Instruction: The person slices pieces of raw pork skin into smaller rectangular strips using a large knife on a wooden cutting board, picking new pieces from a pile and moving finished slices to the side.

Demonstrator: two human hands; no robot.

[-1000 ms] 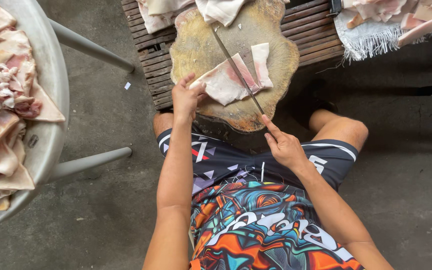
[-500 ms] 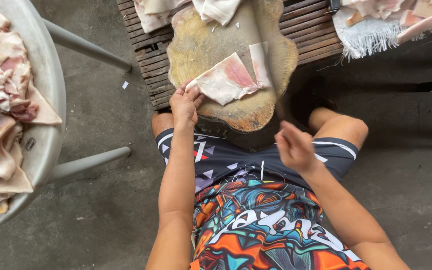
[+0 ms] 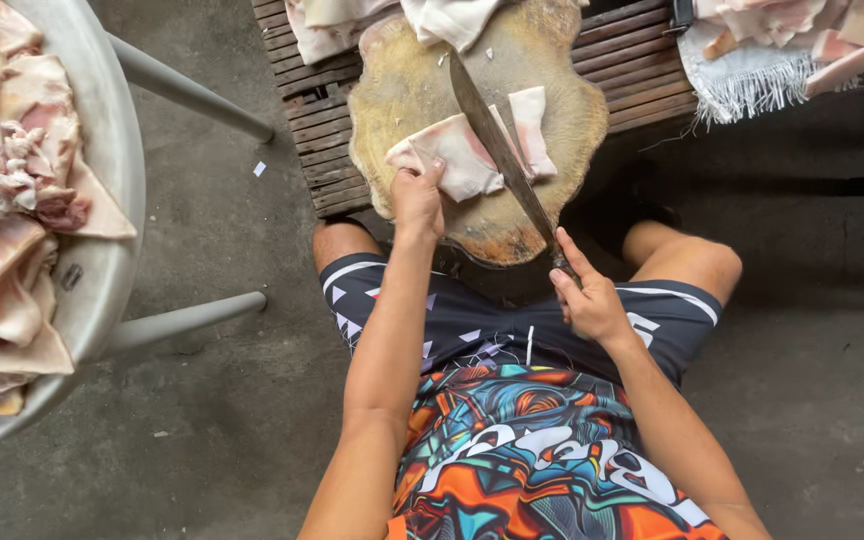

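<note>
Concrete floor (image 3: 222, 420), slatted wooden worktop (image 3: 642, 60), round chopping block (image 3: 562, 130) on it; left hand (image 3: 418, 198), fingers curled, pinning meat slab (image 3: 457, 160) on block; right hand (image 3: 589, 297), fingers wrapped round long knife (image 3: 497, 150) lying across slab

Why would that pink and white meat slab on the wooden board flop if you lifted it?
The meat slab probably droops: it looks thin and lies flat, like the folded pieces nearby. It is likely slippery too, so the left hand pins its edge beside the knife.

- A sleeveless top printed with a bright orange, teal and white graffiti pattern (image 3: 542, 460) is worn.
- Dark shorts with white-edged hems and small triangles (image 3: 472, 325) are worn.
- Both arms are left bare.
</note>
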